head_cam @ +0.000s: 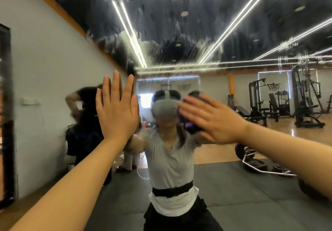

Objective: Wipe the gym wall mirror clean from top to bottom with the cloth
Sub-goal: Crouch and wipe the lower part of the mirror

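Observation:
The wall mirror (233,33) fills the view, its upper part streaked with wet smears. My left hand (117,108) lies flat against the glass, fingers straight and pointing up. My right hand (212,117) presses a dark purple cloth (190,124) onto the mirror at head height with straight fingers; only the cloth's edges show around the palm, and the hand is blurred. The mirror reflects a person in a grey top wearing a headset.
The mirror's left edge runs along a dark frame (7,114). In the reflection I see a second person (86,123) at the left, weight machines (303,96) at the right, and a bar with plates (260,166) on black floor mats.

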